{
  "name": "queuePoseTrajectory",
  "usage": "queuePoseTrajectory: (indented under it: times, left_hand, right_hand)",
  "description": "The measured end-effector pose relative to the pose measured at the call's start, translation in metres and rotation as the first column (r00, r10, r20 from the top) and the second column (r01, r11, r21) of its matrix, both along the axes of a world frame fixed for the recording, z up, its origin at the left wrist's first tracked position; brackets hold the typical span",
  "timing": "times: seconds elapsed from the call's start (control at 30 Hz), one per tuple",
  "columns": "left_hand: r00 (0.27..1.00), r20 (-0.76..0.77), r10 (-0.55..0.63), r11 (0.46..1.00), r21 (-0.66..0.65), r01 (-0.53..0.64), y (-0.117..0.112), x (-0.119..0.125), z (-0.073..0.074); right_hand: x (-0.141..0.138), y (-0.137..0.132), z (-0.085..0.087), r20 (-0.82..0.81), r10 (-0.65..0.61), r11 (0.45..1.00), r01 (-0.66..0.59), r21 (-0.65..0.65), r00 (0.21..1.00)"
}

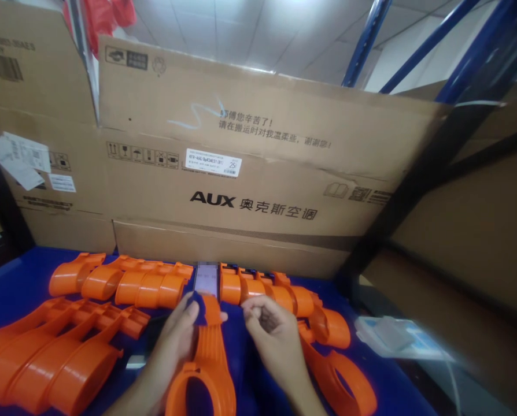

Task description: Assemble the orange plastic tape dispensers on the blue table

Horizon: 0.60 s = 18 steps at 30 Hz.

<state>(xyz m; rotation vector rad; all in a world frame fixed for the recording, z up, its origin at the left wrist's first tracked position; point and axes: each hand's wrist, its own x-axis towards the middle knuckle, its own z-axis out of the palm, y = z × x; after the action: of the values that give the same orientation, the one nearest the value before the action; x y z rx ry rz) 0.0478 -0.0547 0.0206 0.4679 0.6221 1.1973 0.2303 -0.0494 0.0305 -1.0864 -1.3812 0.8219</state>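
Observation:
My left hand (178,329) grips an orange plastic part with a ring end (215,358). Its ring points toward me and its narrow end stands up by my thumb. A dark blue scrap (199,307) shows at that narrow end, beside the thumb. Just to the right, apart from the part, my right hand (276,338) is closed in a pinch; whatever lies between its fingertips, if anything, is too small to make out. Behind my left hand a phone (206,279) with a lit screen leans at the back of the blue surface (245,381).
Nested orange parts (45,358) lie at left, with another row (150,286) behind. More orange parts (258,289) line the back right, and one loose ring part (349,381) lies nearer. Cardboard (258,190) walls the back. A white box with a cable (397,338) sits right.

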Motion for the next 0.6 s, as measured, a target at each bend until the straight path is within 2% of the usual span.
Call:
queuePoseTrajectory:
  times: [0.2,0.27,0.4,0.5,0.6]
  left_hand:
    - [0.997,0.073,-0.029,0.996,0.082,0.023,-0.005,0.008,0.008]
    - [0.993,0.09,-0.075,0.994,0.083,0.068,-0.001,0.007,0.009]
    - [0.98,0.13,-0.148,0.986,0.098,0.136,0.003,0.001,0.008]
    - [0.981,0.146,-0.131,0.987,0.11,0.115,0.003,-0.001,0.006]
    - [0.985,0.147,-0.091,0.993,0.085,0.079,0.002,-0.003,0.002]
  right_hand:
    - [-0.014,-0.014,0.007,-0.131,0.202,0.978,-0.207,-0.025,0.971]
    - [-0.014,-0.017,0.008,-0.08,0.229,0.973,-0.23,-0.015,0.97]
    - [-0.011,-0.019,0.007,0.155,0.218,0.974,-0.224,0.022,0.963]
    - [-0.011,-0.019,0.005,0.258,0.217,0.972,-0.232,0.028,0.941]
    - [-0.012,-0.018,0.005,0.27,0.247,0.967,-0.254,-0.009,0.931]
